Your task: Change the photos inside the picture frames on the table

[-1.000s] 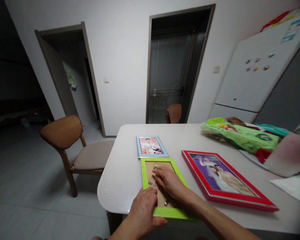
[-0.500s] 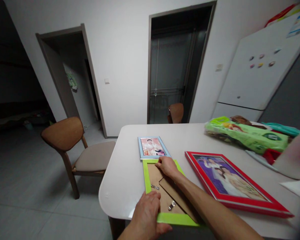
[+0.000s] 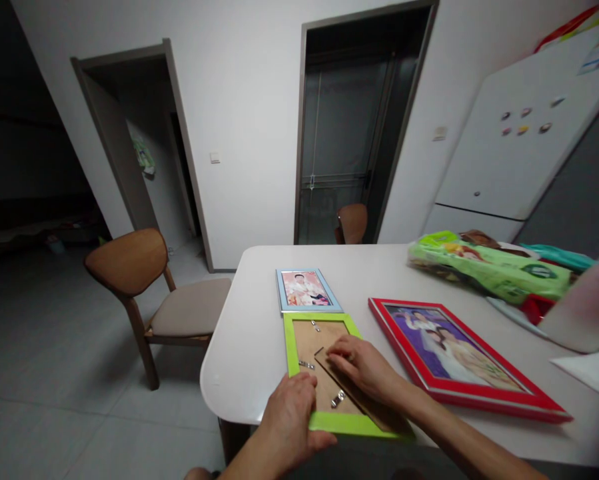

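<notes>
A lime-green picture frame lies face down at the near edge of the white table, its brown backing board with small metal clips showing. My left hand grips the frame's near left corner, thumb along the bottom rail. My right hand lies on the backing board with its fingers bent, fingertips pressing on the brown stand flap. Beyond the green frame lies a small silver-blue photo frame, face up.
A large red photo frame lies face up to the right. Green snack packets and a white sheet sit at the far right. A wooden chair stands left of the table; a white fridge stands behind.
My right hand came back from the green frame's far edge to the middle of the backing board. My left hand kept its hold on the near corner.
</notes>
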A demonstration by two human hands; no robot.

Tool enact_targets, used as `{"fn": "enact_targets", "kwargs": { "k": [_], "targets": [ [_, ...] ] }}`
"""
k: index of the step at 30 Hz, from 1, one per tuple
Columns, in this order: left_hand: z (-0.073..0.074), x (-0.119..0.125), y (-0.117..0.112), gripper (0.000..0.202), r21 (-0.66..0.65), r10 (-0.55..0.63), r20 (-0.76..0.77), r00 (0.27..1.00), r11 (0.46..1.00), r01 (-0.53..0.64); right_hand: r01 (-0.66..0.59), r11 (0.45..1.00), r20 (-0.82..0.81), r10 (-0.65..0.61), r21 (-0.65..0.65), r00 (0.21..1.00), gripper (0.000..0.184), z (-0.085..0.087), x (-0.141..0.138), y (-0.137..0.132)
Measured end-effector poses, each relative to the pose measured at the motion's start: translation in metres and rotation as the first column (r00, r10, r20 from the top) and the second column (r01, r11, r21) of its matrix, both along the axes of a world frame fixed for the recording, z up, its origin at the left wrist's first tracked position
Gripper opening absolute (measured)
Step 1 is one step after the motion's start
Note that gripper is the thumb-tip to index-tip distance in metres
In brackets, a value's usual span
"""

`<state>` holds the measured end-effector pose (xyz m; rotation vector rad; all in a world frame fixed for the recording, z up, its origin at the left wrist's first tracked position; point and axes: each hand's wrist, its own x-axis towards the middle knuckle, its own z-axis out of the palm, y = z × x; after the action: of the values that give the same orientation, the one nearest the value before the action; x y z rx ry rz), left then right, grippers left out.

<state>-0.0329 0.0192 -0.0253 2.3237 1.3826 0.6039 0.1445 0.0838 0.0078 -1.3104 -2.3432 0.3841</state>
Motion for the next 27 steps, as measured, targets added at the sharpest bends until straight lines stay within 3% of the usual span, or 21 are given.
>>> {"fn": "enact_targets", "kwargs": {
  "k": [4, 9, 14, 17, 19, 20, 22, 23, 24, 25, 27],
  "targets": [
    [0.0, 0.0, 0.001, 0.049, 0.002, -0.015, -0.009, 1.0, 1.0, 0.015, -0.201, 0.978, 0.083, 0.196, 0.056, 0.977, 0.021, -0.002, 0.005, -0.043],
    [0.003, 0.0, 0.0, 0.05, 0.015, 0.001, -0.004, 1.0, 1.0, -0.001, -0.276, 0.951, 0.078, 0.267, 0.139, 0.96, 0.023, -0.005, 0.012, -0.057],
    [0.0, 0.001, -0.003, 0.051, 0.096, -0.027, 0.0, 1.0, 0.995, 0.027, -0.239, 0.955, -0.002, 0.243, 0.174, 0.97, 0.023, -0.008, 0.02, -0.063],
    [0.002, 0.0, -0.003, 0.035, 0.131, -0.066, 0.06, 0.996, 0.99, 0.057, -0.05, 0.98, -0.253, 0.1, 0.195, 0.962, 0.034, -0.007, 0.03, -0.063],
    [0.009, -0.003, 0.002, 0.025, 0.12, -0.049, 0.101, 0.994, 0.992, 0.036, 0.203, 0.97, -0.545, -0.099, 0.135, 0.833, 0.033, -0.006, 0.04, -0.061],
    [0.015, -0.004, 0.005, 0.021, 0.105, -0.029, 0.113, 0.993, 0.994, 0.017, 0.317, 0.947, -0.689, -0.197, 0.051, 0.698, 0.032, -0.006, 0.045, -0.06],
    [0.028, -0.006, 0.011, 0.026, 0.051, 0.017, 0.142, 0.99, 0.998, -0.025, 0.424, 0.885, -0.878, -0.346, -0.19, 0.329, 0.029, -0.008, 0.05, -0.061],
    [0.034, -0.005, 0.013, 0.028, 0.018, 0.049, 0.161, 0.986, 0.998, -0.052, 0.385, 0.867, -0.903, -0.399, -0.315, 0.16, 0.028, -0.009, 0.049, -0.062],
    [0.04, -0.004, 0.014, 0.03, -0.013, 0.076, 0.192, 0.978, 0.997, -0.075, 0.285, 0.858, -0.889, -0.457, -0.428, 0.041, 0.027, -0.011, 0.046, -0.064],
    [0.046, 0.0, 0.014, 0.032, -0.044, 0.102, 0.24, 0.965, 0.995, -0.095, 0.131, 0.841, -0.848, -0.529, -0.525, -0.006, 0.027, -0.013, 0.039, -0.066],
    [0.053, 0.012, 0.008, 0.032, -0.091, 0.167, 0.395, 0.903, 0.986, -0.142, -0.21, 0.733, -0.756, -0.653, -0.647, 0.045, 0.028, -0.017, 0.021, -0.07]
  ]
}}
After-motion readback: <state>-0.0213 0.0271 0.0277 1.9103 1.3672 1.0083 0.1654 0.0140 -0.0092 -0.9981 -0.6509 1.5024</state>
